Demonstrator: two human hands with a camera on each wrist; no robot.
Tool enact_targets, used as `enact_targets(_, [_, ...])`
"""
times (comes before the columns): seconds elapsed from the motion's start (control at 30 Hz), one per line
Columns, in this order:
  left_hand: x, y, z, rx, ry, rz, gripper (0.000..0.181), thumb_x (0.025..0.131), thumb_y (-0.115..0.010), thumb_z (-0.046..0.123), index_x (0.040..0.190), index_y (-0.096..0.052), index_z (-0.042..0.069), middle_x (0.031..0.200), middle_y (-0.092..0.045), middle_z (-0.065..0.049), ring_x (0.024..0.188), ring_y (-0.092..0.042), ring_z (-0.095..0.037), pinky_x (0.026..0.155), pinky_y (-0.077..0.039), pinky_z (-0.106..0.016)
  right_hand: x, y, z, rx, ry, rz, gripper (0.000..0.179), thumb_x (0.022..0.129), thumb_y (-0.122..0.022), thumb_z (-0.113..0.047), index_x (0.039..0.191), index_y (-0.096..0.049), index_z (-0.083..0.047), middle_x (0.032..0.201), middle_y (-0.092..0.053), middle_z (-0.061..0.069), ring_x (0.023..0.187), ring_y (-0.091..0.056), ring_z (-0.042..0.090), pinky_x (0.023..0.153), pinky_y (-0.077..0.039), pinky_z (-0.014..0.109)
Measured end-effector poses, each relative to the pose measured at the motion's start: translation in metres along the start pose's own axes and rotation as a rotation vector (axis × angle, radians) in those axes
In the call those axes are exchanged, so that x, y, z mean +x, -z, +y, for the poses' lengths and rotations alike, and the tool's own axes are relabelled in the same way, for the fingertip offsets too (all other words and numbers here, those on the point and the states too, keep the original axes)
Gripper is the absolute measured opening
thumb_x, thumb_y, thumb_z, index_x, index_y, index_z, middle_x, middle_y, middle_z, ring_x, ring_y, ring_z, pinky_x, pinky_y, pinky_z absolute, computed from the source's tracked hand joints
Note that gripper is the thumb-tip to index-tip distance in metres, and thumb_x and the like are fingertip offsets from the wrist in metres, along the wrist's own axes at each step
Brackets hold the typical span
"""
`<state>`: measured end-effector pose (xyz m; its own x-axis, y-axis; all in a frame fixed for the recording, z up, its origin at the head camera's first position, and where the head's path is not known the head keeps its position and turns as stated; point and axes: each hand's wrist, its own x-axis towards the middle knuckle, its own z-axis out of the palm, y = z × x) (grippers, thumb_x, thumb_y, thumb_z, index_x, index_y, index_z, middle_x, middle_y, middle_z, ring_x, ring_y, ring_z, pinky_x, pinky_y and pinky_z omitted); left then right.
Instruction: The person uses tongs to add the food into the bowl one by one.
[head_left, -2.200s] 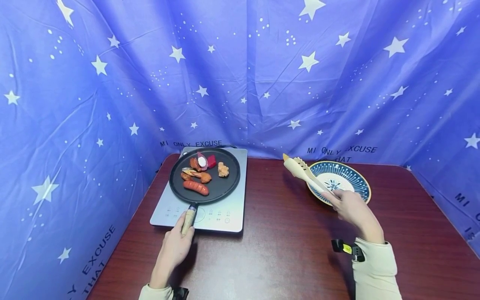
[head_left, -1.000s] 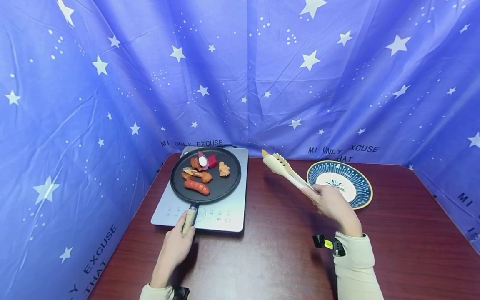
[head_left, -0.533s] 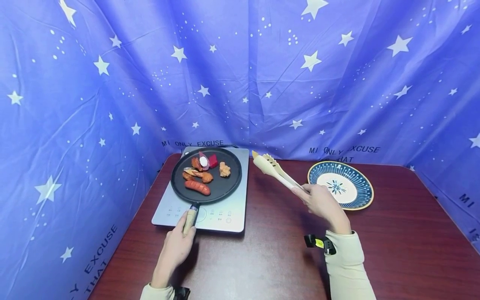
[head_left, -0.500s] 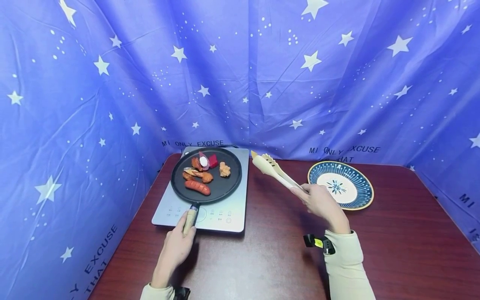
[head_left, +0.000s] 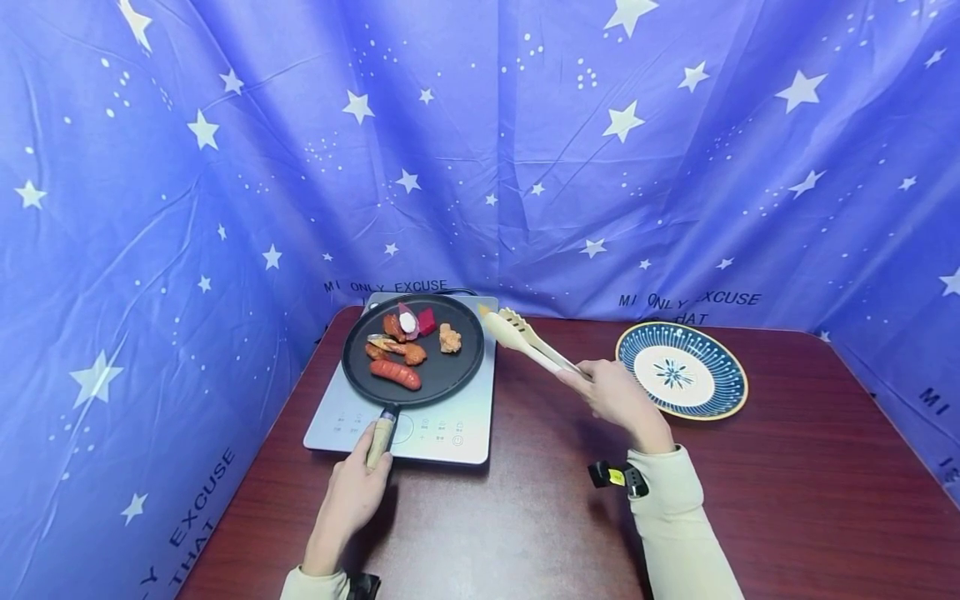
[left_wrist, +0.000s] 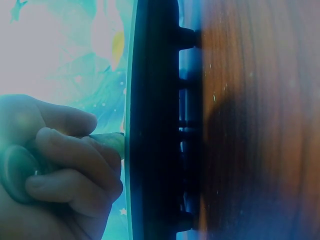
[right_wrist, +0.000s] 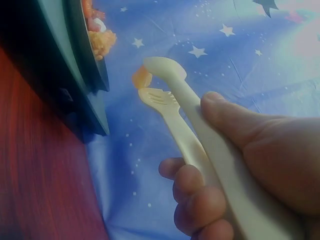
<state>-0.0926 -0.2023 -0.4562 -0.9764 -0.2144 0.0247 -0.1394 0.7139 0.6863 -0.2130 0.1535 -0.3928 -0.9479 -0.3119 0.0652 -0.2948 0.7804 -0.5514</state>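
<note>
My left hand [head_left: 352, 496] grips the handle [head_left: 380, 437] of a black frying pan [head_left: 446, 379]. In the pan lie a scored sausage [head_left: 395, 374], brown drumstick-like pieces [head_left: 411, 354], a fried nugget [head_left: 450, 338], a red cube [head_left: 427, 322] and a purple-and-white piece [head_left: 407, 322]. My right hand [head_left: 617, 402] holds cream tongs [head_left: 531, 343], thumb on one arm and fingers curled round the other. Between the tong tips sits a small orange piece [right_wrist: 141, 78], its kind unclear. The tips are beside the pan's right rim; in the left wrist view my fingers wrap the handle.
Under the pan is a silver induction cooktop [head_left: 472, 437] on a dark red wooden table [head_left: 540, 500]. A blue-patterned oval plate [head_left: 697, 385] stands at the right, just beyond my right hand. Blue star-printed curtains [head_left: 555, 200] close off the back and sides.
My right hand has moved left with the tongs, from over the plate to the pan's right rim, the orange piece still in the tips. My left hand and the pan stay in place.
</note>
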Motion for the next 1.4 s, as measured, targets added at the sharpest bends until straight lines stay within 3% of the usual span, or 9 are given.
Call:
enact_targets(0.33, [0.000,0.000,0.001,0.002,0.005,-0.004,0.058,0.091,-0.054,0.021,0.144,-0.039,0.005,0.108,-0.063,-0.026,0.072,-0.056,-0.024,0.069,-0.045,-0.047,0.011,-0.011,-0.014,-0.131,0.027,0.052,0.040,0.093,-0.054,-0.046,0.074,-0.062,-0.012,0.055,-0.043,-0.002,0.053,-0.045,0.018,0.051,-0.037,0.035])
enact_targets(0.53, [-0.001,0.000,0.001,0.005,0.008,-0.003,0.057,0.091,-0.055,0.020,0.144,-0.039,0.006,0.101,-0.065,-0.023,0.069,-0.054,-0.022,0.067,-0.045,-0.045,0.017,-0.020,-0.021,-0.152,0.002,0.033,0.042,0.092,-0.054,-0.049,0.072,-0.060,-0.013,0.057,-0.043,0.000,0.054,-0.046,0.021,0.051,-0.036,0.036])
enact_targets(0.97, [-0.001,0.001,0.002,0.001,0.011,-0.009,0.057,0.091,-0.055,0.021,0.144,-0.039,0.006,0.096,-0.065,-0.020,0.066,-0.052,-0.021,0.064,-0.044,-0.042,0.026,-0.025,-0.029,-0.214,-0.010,0.098,0.044,0.091,-0.056,-0.047,0.064,-0.054,-0.012,0.055,-0.048,0.004,0.049,-0.050,0.025,0.047,-0.039,0.041])
enact_targets(1.23, [0.000,0.000,0.001,-0.002,0.006,-0.001,0.058,0.091,-0.055,0.021,0.144,-0.039,0.005,0.105,-0.064,-0.024,0.071,-0.055,-0.023,0.069,-0.045,-0.047,0.037,-0.025,-0.037,-0.250,-0.025,0.077,0.046,0.091,-0.055,-0.049,0.065,-0.056,-0.011,0.058,-0.050,0.006,0.052,-0.053,0.028,0.049,-0.042,0.044])
enact_targets(1.4, [0.000,0.000,0.002,-0.001,0.007,-0.001,0.057,0.091,-0.055,0.021,0.144,-0.039,0.005,0.101,-0.065,-0.023,0.070,-0.054,-0.023,0.069,-0.045,-0.046,0.041,-0.027,-0.039,-0.273,-0.026,0.095,0.048,0.090,-0.056,-0.050,0.063,-0.055,-0.010,0.058,-0.051,0.008,0.055,-0.055,0.032,0.050,-0.043,0.046])
